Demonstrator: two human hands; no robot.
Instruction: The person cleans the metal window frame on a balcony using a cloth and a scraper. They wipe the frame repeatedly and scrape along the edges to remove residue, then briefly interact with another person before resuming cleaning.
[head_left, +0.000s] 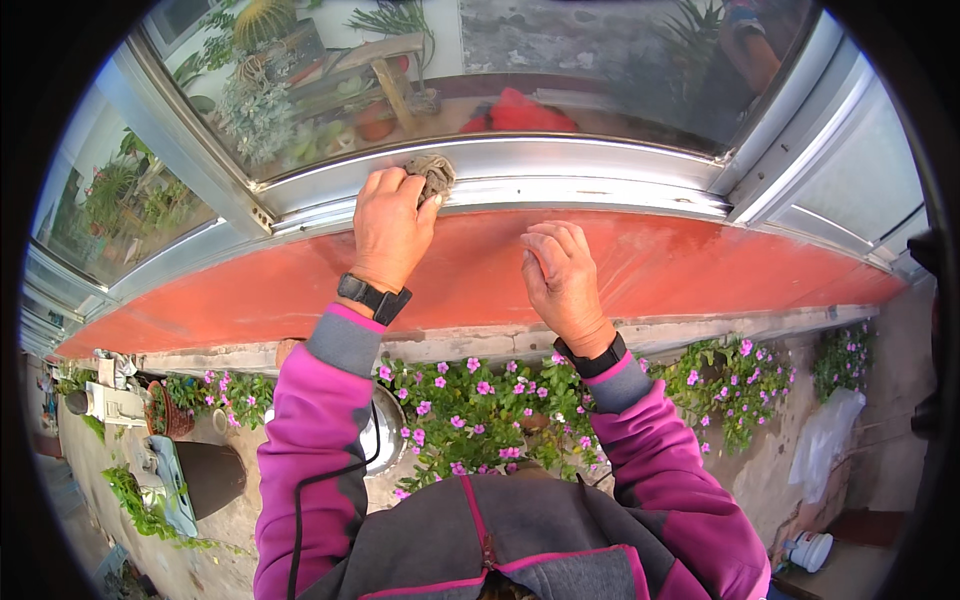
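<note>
A crumpled grey-brown cloth is gripped in my left hand and pressed against the metal window frame. It covers part of the frame's lower rail and track, left of the middle. My right hand holds nothing that I can see; its fingers are loosely curled over the red sill. Above both hands rises the window pane, with reflections across it. Behind the glass are a round cactus, other potted plants and a red thing.
Pink-flowered plants grow below the sill, with a metal basin beside my left sleeve. Further left stand a terracotta pot and a dark brown container. Clear plastic sheeting and a white bucket are at the right.
</note>
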